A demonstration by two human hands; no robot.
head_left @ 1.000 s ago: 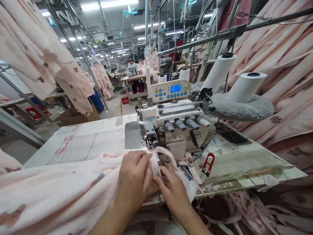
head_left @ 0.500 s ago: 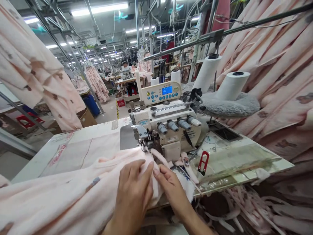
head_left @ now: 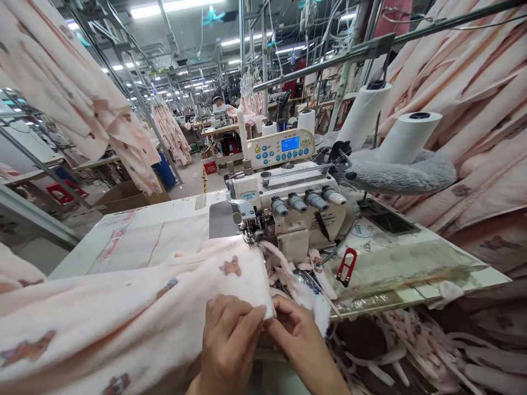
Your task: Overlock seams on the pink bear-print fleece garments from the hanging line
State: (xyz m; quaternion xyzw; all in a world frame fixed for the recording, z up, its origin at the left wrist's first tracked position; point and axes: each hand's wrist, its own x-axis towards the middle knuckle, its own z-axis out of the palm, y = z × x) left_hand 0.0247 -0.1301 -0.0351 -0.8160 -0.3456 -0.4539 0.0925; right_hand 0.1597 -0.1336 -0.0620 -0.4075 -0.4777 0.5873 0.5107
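A pale pink fleece fabric (head_left: 173,274) with small brown bear figures lies across the left of the sewing table, its far edge under the presser foot of a white overlock sewing machine (head_left: 288,203). My left hand (head_left: 230,340) is closed on the fabric's near right corner, thumb and fingers pinching it. Close beside it, my right hand (head_left: 298,340) pinches the same edge, fingertips almost touching the left ones. A narrow trimmed strip (head_left: 284,263) trails from the machine, right of the fabric.
Red-handled thread snips (head_left: 346,267) lie on the table's right side. Thread cones (head_left: 411,137) stand behind on a grey furry pad (head_left: 403,175). Pink fabric hangs at left (head_left: 99,109) and right (head_left: 473,137). Fabric scraps (head_left: 407,345) fill the space below the table edge. A person sits far back.
Both hands have drawn back toward me along the fabric edge, and the left has gone from lying flat to pinching. A bear print now shows near the presser foot. The view has shifted slightly.
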